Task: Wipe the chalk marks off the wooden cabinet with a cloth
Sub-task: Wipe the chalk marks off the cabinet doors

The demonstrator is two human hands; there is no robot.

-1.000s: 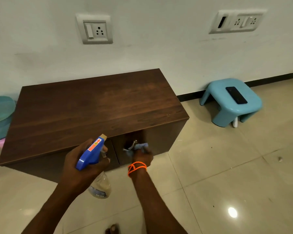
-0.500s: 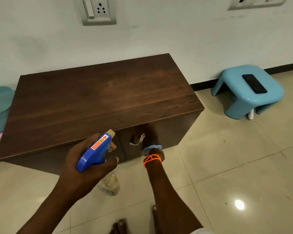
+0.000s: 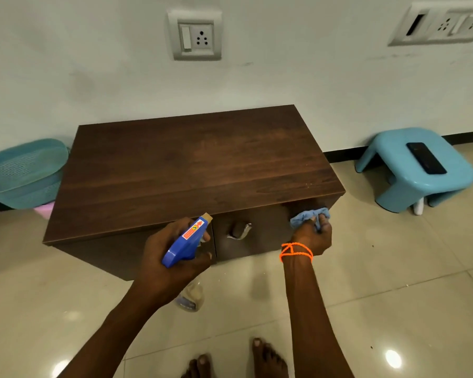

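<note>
One cloth (image 3: 309,217) | soft, light, bunched | right hand (image 3: 313,237) fingers closed round it against cabinet (image 3: 191,165) near-right front | left hand (image 3: 172,255) gripping spray bottle (image 3: 186,241)

White wall (image 3: 284,77) with sockets (image 3: 194,35), glossy tiled floor (image 3: 393,268), blue stool (image 3: 409,170).

Single head-worn view, wide-angle, looks forward and steeply down from above both hands. Left hand (image 3: 172,257) and right hand (image 3: 313,236) sit low-centre, close to lens; cabinet (image 3: 197,165) just beyond them, wall (image 3: 284,64) farther off; own bare feet (image 3: 268,361) at bottom edge.
</note>
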